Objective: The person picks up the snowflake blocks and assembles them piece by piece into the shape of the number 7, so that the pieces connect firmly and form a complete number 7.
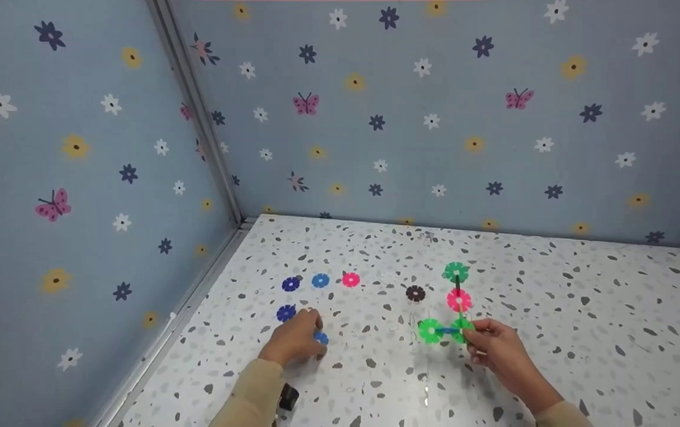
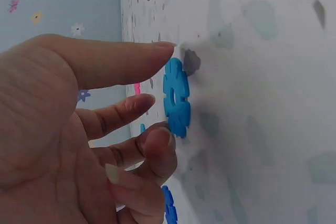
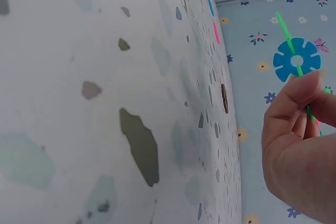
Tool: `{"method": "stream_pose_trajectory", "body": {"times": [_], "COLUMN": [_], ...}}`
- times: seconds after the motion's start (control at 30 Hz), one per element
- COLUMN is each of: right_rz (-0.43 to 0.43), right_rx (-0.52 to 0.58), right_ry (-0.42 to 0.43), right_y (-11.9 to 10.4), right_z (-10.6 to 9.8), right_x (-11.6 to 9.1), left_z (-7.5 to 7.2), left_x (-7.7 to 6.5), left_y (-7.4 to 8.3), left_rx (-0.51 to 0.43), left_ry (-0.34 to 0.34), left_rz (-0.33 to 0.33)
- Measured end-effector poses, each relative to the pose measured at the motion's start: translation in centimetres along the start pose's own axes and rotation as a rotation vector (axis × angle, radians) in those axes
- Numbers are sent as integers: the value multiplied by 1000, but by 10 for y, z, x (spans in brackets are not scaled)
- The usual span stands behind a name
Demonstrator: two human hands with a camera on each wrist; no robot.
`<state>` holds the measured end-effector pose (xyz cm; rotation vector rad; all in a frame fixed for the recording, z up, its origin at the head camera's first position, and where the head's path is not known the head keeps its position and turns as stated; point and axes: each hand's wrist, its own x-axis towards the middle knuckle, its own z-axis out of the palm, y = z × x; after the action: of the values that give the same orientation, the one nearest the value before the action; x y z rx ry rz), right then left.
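Note:
On the left of the tabletop my left hand (image 1: 295, 339) hovers low over a light blue notched plastic disc (image 2: 176, 98). Thumb and fingers are spread to either side of it, fingertips right at its rim, and the disc lies flat. My right hand (image 1: 497, 350) pinches a chain of interlocked snowflake discs by a bright green disc (image 1: 461, 330) at its corner. From that corner a blue disc (image 3: 297, 60), seen edge-on from the head, joins another bright green disc (image 1: 430, 331). Upward, the chain runs through a pink disc (image 1: 458, 300) to a darker green disc (image 1: 456, 272).
Beyond my left hand lie two dark blue discs (image 1: 291, 284), a blue disc (image 1: 320, 280) and a pink disc (image 1: 350, 279). A dark brown disc (image 1: 415, 293) sits left of the chain. Flower-patterned walls (image 1: 375, 148) border the speckled table (image 1: 369, 379). A black object (image 1: 288, 397) shows beside my left sleeve.

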<state>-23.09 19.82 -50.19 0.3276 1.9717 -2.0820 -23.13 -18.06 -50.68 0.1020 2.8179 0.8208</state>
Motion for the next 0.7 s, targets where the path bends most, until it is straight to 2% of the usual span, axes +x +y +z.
{"method": "stream_pose_trajectory", "body": {"times": [0.13, 0.37, 0.53, 0.7], "right_rz": [2, 4, -15, -23], "right_rx": [3, -2, -1, 13], "right_ry": [0, 6, 0, 1], "right_y": [0, 2, 2, 2], "right_z": [1, 4, 6, 7], "right_x": [1, 0, 1, 1], "left_z": [0, 6, 13, 21], "left_x": [-2, -2, 3, 12], "left_y": [-5, -4, 1, 10], "left_rx": [-7, -58, -152, -263], "left_ry": [14, 6, 0, 43], "left_rz": [-36, -1, 54, 127]}}
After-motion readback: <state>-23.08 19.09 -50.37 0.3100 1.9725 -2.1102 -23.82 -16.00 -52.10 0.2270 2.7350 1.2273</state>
